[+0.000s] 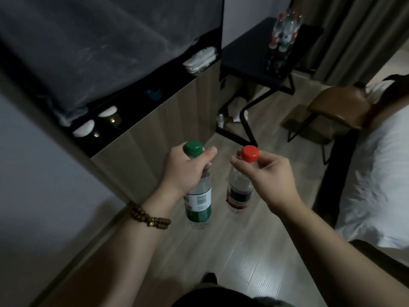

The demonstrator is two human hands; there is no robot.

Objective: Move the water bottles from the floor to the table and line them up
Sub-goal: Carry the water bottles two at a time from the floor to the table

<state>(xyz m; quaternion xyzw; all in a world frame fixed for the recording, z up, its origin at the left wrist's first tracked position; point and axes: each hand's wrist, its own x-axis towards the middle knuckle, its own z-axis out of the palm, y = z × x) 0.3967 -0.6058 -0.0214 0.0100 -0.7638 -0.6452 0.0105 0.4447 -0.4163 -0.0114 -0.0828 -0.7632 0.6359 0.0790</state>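
Note:
My left hand (pixel 187 168) grips the neck of a clear bottle with a green cap and green label (pixel 198 203), held upright above the wooden floor. My right hand (pixel 269 176) pinches the neck of a clear bottle with a red cap and dark label (pixel 240 191), also upright in the air. The two bottles hang side by side, a little apart. Far ahead stands a black table (pixel 247 56) with several bottles (pixel 285 32) grouped near its right edge.
A wooden cabinet (pixel 155 122) with a dark shelf holding cups runs along the left. A brown chair (pixel 338 107) stands right of the table, a white bed (pixel 376 173) fills the right side. A small bottle (pixel 220 120) and a white bag lie under the table.

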